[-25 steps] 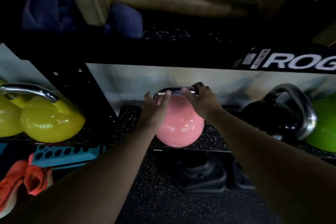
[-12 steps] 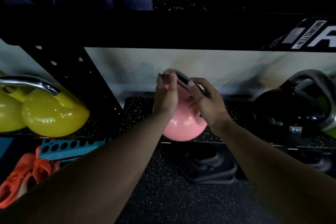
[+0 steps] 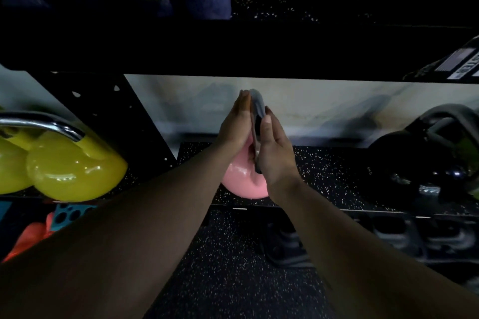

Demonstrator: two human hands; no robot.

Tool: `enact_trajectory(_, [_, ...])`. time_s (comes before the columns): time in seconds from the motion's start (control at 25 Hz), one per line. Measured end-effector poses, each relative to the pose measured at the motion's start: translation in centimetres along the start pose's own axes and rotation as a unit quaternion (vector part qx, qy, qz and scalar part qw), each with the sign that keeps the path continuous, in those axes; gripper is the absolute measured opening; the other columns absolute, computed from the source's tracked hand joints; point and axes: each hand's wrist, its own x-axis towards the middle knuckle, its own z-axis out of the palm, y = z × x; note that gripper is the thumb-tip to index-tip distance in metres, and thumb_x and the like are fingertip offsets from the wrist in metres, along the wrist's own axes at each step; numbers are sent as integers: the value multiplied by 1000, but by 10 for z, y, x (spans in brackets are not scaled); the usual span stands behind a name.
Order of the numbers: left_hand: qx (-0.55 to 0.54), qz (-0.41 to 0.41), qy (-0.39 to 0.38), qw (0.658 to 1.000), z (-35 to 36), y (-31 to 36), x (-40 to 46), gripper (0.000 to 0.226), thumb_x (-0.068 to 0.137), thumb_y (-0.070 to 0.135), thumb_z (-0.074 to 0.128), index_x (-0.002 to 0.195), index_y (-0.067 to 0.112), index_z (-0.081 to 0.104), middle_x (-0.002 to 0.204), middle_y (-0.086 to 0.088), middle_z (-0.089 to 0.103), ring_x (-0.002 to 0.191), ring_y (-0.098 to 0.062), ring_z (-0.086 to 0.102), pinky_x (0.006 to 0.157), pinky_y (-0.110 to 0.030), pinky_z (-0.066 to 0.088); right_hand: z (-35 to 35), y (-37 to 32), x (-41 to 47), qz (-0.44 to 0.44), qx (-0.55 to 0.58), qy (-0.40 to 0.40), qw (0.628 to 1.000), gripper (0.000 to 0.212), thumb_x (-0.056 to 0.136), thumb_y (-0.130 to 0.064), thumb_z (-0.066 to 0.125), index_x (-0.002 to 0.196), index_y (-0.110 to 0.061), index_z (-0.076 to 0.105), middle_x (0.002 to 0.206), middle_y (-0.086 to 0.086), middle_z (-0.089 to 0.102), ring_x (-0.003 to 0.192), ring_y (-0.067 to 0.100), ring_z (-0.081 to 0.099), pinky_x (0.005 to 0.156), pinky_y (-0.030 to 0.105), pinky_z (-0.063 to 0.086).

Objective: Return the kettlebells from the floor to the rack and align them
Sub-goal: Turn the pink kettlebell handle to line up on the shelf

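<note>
A pink kettlebell [image 3: 239, 182] with a steel handle sits on the rack's speckled black shelf [image 3: 334, 179], near its front edge. Its handle now points edge-on toward me. My left hand [image 3: 237, 123] presses flat against the handle's left side and my right hand [image 3: 273, 149] against its right side, fingers extended, sandwiching it. Most of the bell's top is hidden behind my hands. Yellow kettlebells [image 3: 70, 173] sit on the shelf to the left, and a black kettlebell [image 3: 414, 163] to the right.
A black upright [image 3: 103, 111] with holes separates the yellow bells from the pink one. The upper shelf beam [image 3: 233, 49] hangs low overhead. Below the shelf lie dark weights [image 3: 287, 248], a blue block [image 3: 70, 212] and an orange item [image 3: 28, 238] on the speckled floor.
The pink kettlebell's handle has been turned from sideways to pointing toward me. My hands went from gripping the handle ends to pressing flat on either side of it.
</note>
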Motion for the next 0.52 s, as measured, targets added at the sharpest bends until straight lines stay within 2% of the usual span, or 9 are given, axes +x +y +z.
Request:
enact_trajectory(0.12, [-31, -9, -38, 999, -7, -1, 5, 81, 82, 76, 29, 138, 24, 53, 138, -13, 58, 127, -26, 55, 113, -46, 37, 10, -1, 1, 10, 29, 22, 999, 43, 101, -46, 37, 143, -40, 43, 71, -40, 60, 55, -25, 54, 47, 2, 43])
enact_trajectory(0.2, [-42, -10, -45, 998, -10, -3, 6, 78, 83, 74, 32, 137, 23, 54, 139, -13, 58, 128, -26, 54, 113, -46, 36, 16, 0, 2, 6, 46, 28, 999, 42, 101, -45, 37, 143, -40, 44, 81, -39, 63, 59, -19, 59, 49, 3, 44])
enact_trajectory(0.28, [-63, -11, -52, 997, -12, -2, 8, 63, 88, 67, 37, 124, 22, 62, 131, -16, 62, 122, -27, 57, 110, -45, 40, 21, -1, 1, 30, 80, 28, 996, 42, 101, -45, 37, 143, -43, 42, 109, -26, 62, 77, -10, 60, 65, 11, 49])
enact_trajectory(0.32, [-63, -11, -52, 997, -13, -2, 8, 53, 91, 64, 38, 113, 24, 65, 126, -16, 64, 117, -27, 60, 107, -43, 42, 24, -1, -1, 34, 86, 25, 995, 41, 101, -46, 37, 142, -45, 41, 114, -22, 59, 87, -8, 57, 75, 16, 50])
enact_trajectory(0.36, [-57, -8, -49, 997, -14, -2, 9, 47, 92, 63, 38, 106, 26, 65, 124, -16, 65, 115, -26, 61, 104, -42, 43, 26, 0, -2, 29, 81, 22, 996, 41, 101, -46, 36, 142, -46, 40, 114, -24, 57, 92, -7, 54, 81, 18, 49])
enact_trajectory(0.4, [-51, -2, -42, 998, -15, -4, 9, 47, 92, 63, 38, 108, 27, 64, 126, -14, 64, 116, -24, 60, 104, -40, 42, 27, 1, -4, 21, 75, 20, 997, 40, 101, -46, 36, 141, -46, 40, 108, -31, 57, 93, -10, 55, 81, 15, 48])
enact_trajectory(0.48, [-54, 7, -38, 998, -14, -8, 8, 59, 86, 70, 37, 124, 31, 59, 137, -9, 58, 125, -22, 54, 109, -39, 36, 24, 2, -4, 17, 75, 23, 997, 40, 101, -45, 38, 141, -42, 44, 98, -38, 61, 87, -18, 57, 70, 6, 48])
enact_trajectory(0.52, [-56, 9, -42, 998, -14, -9, 7, 64, 83, 74, 36, 128, 33, 56, 139, -7, 57, 127, -21, 53, 111, -40, 35, 21, 3, -3, 19, 77, 20, 997, 40, 102, -43, 39, 141, -40, 46, 100, -34, 65, 86, -17, 60, 68, 6, 49])
